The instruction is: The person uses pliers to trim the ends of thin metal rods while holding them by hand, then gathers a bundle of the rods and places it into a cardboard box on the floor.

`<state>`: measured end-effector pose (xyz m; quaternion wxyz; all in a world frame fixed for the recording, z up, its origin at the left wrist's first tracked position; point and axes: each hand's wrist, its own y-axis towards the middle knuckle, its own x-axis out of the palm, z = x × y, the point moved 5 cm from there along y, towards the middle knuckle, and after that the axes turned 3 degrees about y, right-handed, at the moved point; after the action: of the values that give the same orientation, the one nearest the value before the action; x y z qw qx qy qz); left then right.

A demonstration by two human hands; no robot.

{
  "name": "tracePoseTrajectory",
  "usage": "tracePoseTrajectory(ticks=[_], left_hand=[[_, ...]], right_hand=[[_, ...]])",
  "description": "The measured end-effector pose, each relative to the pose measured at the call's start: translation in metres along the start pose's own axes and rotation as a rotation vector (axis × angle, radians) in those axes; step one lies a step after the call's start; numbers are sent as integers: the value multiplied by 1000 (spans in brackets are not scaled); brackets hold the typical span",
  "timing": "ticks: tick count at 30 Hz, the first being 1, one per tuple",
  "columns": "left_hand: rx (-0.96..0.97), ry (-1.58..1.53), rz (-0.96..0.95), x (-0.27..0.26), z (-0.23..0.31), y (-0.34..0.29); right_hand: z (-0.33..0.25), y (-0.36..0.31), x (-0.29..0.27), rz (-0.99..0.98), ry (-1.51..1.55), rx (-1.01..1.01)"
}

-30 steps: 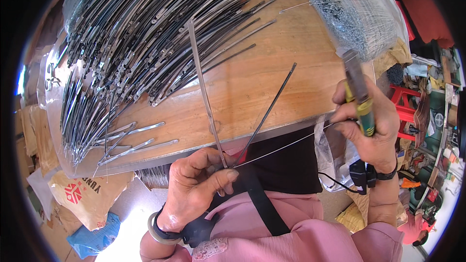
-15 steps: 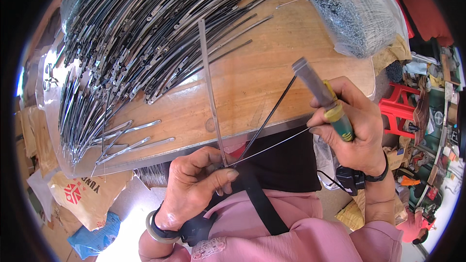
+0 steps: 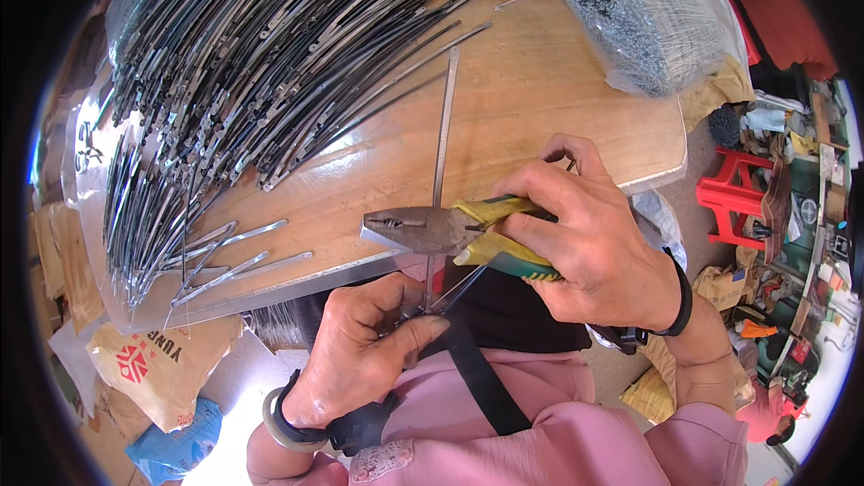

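Note:
My left hand (image 3: 369, 337), at the near table edge, pinches the lower end of a long flat metal strip (image 3: 444, 139) between thumb and fingers. The strip stands up from the grip, with a hole at its top end. A dark thin rod (image 3: 463, 286) also slants out of this grip toward the right; its far end is hidden. My right hand (image 3: 598, 256) is wrapped round the yellow-and-green handles of combination pliers (image 3: 418, 229). Their jaws point left, and the head lies across the strip in this view. Whether the pliers touch the strip I cannot tell.
A large pile of dark and silvery metal strips (image 3: 270, 63) covers the wooden table's (image 3: 549, 99) left side. Thin looped wires in clear plastic (image 3: 639, 27) lie at the far right. A red stool (image 3: 733, 193) stands right of the table; a brown paper bag (image 3: 148, 360) is at lower left.
My right hand has swung the pliers left and turned them from upright to level, in front of the strip. The strip's top has tilted rightward. My left hand keeps its pinch.

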<state>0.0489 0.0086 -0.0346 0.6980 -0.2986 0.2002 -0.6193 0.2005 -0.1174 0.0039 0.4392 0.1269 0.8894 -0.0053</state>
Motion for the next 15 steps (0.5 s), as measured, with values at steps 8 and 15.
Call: tracePoseTrajectory(ticks=[8,15], left_hand=[[18,-73,-27,7,1,-5],[-79,-103,-83,5,3,-13]], right_hand=[[-6,-8,-3,12,-5,-4],[-15,-11,-8,47,19,-19]])
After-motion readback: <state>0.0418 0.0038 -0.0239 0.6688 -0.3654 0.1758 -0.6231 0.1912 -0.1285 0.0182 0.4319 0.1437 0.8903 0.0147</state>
